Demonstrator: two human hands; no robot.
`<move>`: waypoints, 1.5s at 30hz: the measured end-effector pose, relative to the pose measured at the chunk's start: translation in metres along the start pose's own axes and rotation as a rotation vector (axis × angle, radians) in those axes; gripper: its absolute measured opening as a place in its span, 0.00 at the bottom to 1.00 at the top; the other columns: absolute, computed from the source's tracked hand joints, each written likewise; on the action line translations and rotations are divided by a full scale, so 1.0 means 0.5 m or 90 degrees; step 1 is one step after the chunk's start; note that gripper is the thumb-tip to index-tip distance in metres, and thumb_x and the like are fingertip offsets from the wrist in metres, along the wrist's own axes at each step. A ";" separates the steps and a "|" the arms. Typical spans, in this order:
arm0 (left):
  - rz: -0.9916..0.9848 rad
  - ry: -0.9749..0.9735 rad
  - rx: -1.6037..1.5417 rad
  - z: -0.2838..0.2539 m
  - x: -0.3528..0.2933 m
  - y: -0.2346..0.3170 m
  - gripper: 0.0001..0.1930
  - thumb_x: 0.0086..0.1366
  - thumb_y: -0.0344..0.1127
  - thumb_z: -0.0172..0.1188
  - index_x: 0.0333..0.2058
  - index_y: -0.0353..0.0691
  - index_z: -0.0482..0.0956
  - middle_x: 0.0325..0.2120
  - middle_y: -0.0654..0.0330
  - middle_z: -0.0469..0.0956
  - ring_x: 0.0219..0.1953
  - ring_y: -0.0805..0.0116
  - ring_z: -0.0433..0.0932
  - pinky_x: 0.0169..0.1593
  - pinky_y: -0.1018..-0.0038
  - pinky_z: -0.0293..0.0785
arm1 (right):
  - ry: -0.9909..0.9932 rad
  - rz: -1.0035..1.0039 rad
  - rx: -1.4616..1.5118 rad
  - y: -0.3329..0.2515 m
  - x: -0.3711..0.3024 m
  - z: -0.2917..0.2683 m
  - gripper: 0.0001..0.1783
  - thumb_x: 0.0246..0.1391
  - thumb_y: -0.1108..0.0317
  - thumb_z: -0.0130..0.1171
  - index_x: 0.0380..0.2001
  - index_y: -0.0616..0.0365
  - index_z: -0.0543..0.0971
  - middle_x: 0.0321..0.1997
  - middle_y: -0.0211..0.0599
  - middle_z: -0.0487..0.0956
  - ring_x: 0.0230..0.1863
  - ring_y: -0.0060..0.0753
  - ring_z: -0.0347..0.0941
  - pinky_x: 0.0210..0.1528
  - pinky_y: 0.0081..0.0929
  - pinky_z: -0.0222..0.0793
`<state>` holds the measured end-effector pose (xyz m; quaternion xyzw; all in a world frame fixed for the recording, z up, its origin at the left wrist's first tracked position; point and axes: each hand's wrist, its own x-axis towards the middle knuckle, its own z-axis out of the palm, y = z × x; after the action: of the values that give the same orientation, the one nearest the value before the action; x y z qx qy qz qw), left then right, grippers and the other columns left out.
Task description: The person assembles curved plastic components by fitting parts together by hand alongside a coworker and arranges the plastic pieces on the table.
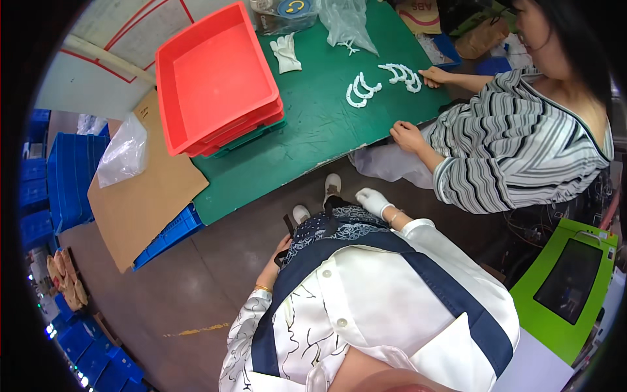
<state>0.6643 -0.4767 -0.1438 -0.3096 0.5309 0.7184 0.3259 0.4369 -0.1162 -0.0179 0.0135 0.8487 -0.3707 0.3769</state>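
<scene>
My right hand (373, 202), in a white glove, hangs beside the front of my patterned apron (333, 230), just off the table edge. Its fingers look curled in, and nothing shows in them. My bare left hand (284, 245) is low at the apron's left side, next to a dark strap (288, 226). Its fingers are mostly hidden, so whether it grips the strap cannot be told. Away from both hands, two groups of white curved plastic parts (360, 91) (403, 75) lie on the green table (313, 124). A loose white glove (285, 53) lies farther left.
Stacked red trays (219, 78) stand at the table's left, beside cardboard (147, 189) over a blue crate (171, 235). Clear plastic bags (349, 23) lie at the back. A co-worker (516, 137) sits at right, one hand by the parts. A green-framed machine (565, 287) stands lower right.
</scene>
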 end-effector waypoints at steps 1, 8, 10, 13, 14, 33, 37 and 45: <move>0.010 -0.050 0.069 0.011 0.004 0.047 0.31 0.73 0.47 0.52 0.66 0.31 0.60 0.61 0.55 0.68 0.62 0.69 0.66 0.63 0.77 0.63 | 0.041 0.002 -0.022 0.035 0.016 -0.010 0.19 0.60 0.59 0.54 0.46 0.61 0.80 0.40 0.46 0.83 0.40 0.40 0.80 0.47 0.35 0.74; 0.434 0.019 0.591 0.069 -0.150 0.253 0.19 0.70 0.49 0.51 0.52 0.46 0.80 0.58 0.54 0.73 0.61 0.53 0.70 0.66 0.67 0.59 | 0.039 0.078 0.114 0.118 -0.018 0.027 0.17 0.61 0.59 0.54 0.43 0.63 0.80 0.33 0.40 0.82 0.33 0.31 0.77 0.41 0.30 0.72; 0.221 -0.021 0.647 0.150 -0.215 0.364 0.20 0.70 0.49 0.51 0.51 0.44 0.80 0.56 0.55 0.75 0.59 0.54 0.71 0.64 0.66 0.61 | 0.111 0.060 0.042 0.155 -0.020 0.036 0.17 0.62 0.60 0.55 0.42 0.63 0.81 0.34 0.40 0.82 0.34 0.30 0.77 0.42 0.29 0.72; 0.334 -0.032 0.579 0.190 -0.290 0.466 0.14 0.67 0.42 0.57 0.39 0.36 0.80 0.52 0.53 0.77 0.54 0.54 0.74 0.60 0.64 0.65 | 0.102 0.054 0.076 0.143 -0.012 0.045 0.17 0.61 0.60 0.55 0.42 0.63 0.81 0.36 0.40 0.83 0.37 0.32 0.78 0.45 0.30 0.72; 0.376 -0.055 0.529 0.196 -0.301 0.484 0.12 0.66 0.39 0.59 0.35 0.34 0.80 0.50 0.54 0.78 0.52 0.55 0.75 0.58 0.64 0.67 | 0.107 0.055 0.087 0.142 -0.012 0.050 0.17 0.61 0.60 0.55 0.41 0.63 0.81 0.37 0.41 0.83 0.38 0.34 0.78 0.45 0.30 0.72; 0.934 -0.647 -0.273 0.530 -0.625 0.860 0.07 0.68 0.46 0.61 0.37 0.54 0.84 0.38 0.58 0.69 0.33 0.68 0.69 0.37 0.75 0.63 | 0.139 0.036 0.121 0.146 -0.029 0.077 0.18 0.59 0.58 0.55 0.41 0.62 0.82 0.40 0.50 0.83 0.45 0.47 0.79 0.50 0.34 0.71; 0.879 -0.649 -0.115 0.491 -0.631 0.864 0.10 0.64 0.52 0.64 0.41 0.62 0.77 0.39 0.61 0.71 0.37 0.65 0.78 0.41 0.68 0.67 | 0.090 0.107 0.107 0.134 -0.035 0.071 0.18 0.61 0.61 0.53 0.43 0.64 0.82 0.39 0.42 0.83 0.38 0.31 0.78 0.45 0.29 0.72; 1.040 -0.596 -0.314 0.567 -0.606 0.868 0.05 0.60 0.38 0.68 0.35 0.54 0.83 0.39 0.57 0.69 0.34 0.68 0.70 0.37 0.76 0.64 | 0.114 0.095 0.142 0.148 -0.022 0.071 0.18 0.58 0.58 0.55 0.41 0.62 0.83 0.40 0.49 0.83 0.45 0.45 0.80 0.51 0.33 0.71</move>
<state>0.4708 -0.3425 0.4087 0.4116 0.2332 0.8647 -0.1689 0.4896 -0.0824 -0.0721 0.1514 0.8289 -0.4311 0.3227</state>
